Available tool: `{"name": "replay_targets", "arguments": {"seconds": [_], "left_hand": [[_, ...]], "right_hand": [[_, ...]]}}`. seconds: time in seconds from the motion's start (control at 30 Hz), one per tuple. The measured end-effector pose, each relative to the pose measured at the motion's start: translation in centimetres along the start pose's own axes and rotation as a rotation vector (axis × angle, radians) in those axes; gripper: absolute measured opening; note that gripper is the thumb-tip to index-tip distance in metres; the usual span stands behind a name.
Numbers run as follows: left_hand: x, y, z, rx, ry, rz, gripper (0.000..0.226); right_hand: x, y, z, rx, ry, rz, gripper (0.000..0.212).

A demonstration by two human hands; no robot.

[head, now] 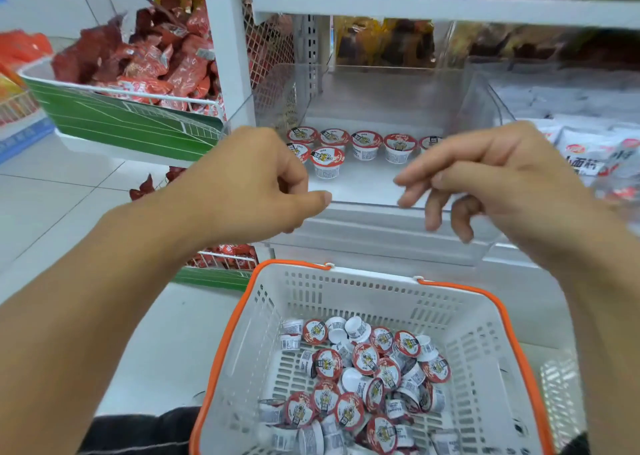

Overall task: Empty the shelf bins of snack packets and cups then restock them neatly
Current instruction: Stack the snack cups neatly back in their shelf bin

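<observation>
Both hands, left hand (252, 180) and right hand (491, 180), hover empty, fingers loosely curled; cup (327, 161) labels unreadable.

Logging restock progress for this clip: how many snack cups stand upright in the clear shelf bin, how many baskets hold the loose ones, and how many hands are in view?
Snack cups standing in the clear shelf bin: 7 visible, e.g.; the hands may hide more
White basket with orange rim: 1
Hands: 2, left hand and right hand, neither holding anything
Total: 10
</observation>
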State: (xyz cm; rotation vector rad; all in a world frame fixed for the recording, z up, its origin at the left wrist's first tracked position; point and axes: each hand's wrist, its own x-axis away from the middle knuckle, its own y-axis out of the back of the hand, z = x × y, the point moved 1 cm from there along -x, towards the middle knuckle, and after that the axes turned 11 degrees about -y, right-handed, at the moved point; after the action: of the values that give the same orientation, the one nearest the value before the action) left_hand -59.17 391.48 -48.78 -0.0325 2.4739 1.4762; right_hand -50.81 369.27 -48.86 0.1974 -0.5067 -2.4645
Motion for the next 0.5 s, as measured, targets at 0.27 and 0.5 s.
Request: {"name": "replay_targets", "arguments": {"seconds": [0.27, 0.5], "left_hand": [[8.3, -22.7, 5.3, -0.215, 0.475, 0.902, 0.087], [15.7, -33.8, 9.3, 0.036, 0.926, 0.872, 0.126]], "right_hand": [[6.0, -13.0, -24.0, 0.687, -0.912, 0.586, 0.096], [11.9, -17.1, -33.8, 0.449, -1.091, 0.424, 0.146]]}}
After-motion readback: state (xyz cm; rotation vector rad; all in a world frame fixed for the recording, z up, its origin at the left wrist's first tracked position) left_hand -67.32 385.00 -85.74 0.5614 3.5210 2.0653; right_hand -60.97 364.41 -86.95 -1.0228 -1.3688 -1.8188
